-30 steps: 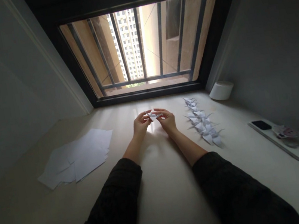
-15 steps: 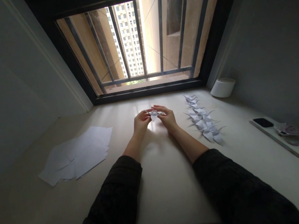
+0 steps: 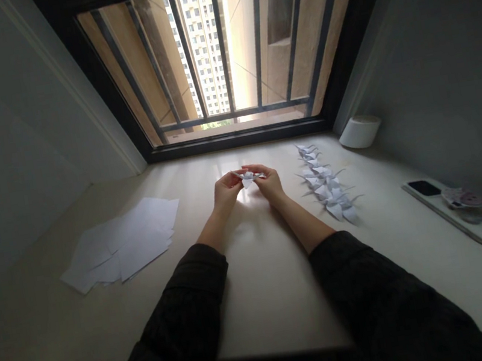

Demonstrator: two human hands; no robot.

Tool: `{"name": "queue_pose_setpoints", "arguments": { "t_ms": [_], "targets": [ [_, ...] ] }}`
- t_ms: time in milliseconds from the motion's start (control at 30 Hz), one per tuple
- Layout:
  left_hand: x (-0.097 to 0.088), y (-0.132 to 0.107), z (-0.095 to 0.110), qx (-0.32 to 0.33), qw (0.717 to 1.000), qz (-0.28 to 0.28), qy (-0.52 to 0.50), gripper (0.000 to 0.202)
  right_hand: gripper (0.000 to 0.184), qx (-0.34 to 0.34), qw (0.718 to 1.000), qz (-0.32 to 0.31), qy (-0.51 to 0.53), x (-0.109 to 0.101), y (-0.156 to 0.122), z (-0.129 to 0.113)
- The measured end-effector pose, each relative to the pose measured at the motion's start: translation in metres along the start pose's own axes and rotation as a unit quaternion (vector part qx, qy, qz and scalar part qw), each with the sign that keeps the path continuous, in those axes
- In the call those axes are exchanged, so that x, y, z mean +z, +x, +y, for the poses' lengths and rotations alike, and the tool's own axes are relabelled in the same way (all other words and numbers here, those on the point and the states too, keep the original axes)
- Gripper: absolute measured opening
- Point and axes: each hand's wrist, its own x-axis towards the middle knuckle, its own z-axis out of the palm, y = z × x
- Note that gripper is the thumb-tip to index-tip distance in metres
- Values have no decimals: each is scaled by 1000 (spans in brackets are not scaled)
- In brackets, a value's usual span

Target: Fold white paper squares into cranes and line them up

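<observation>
A small white folded paper crane (image 3: 247, 178) is pinched between both my hands above the middle of the pale sill. My left hand (image 3: 225, 193) grips its left side with fingertips closed. On the crane's right side my right hand (image 3: 269, 183) pinches it, fingers curled. Both forearms in dark sleeves reach forward from the bottom of the view.
A row of several finished white paper cranes (image 3: 327, 190) lies to the right of my hands. Loose white sheets (image 3: 125, 244) are spread at the left. A white round container (image 3: 359, 131) stands at the back right; a white tray with a dark phone (image 3: 465, 209) lies at the right. The barred window (image 3: 221, 55) is behind.
The view has tilted a little, so hands and objects sit slightly higher in the picture. My fingers have shifted slightly on the crane; both hands still hold it.
</observation>
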Motion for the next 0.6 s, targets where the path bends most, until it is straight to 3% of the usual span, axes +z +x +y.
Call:
{"name": "queue_pose_setpoints", "arguments": {
  "t_ms": [267, 600],
  "targets": [
    [-2, -1, -3, 21, 996, -6, 86, 24, 37, 28, 998, 10, -64, -3, 1, 10],
    [-1, -2, -2, 42, 990, 16, 134, 18, 26, 47, 988, 42, -138, -5, 0, 8]
  ]
}}
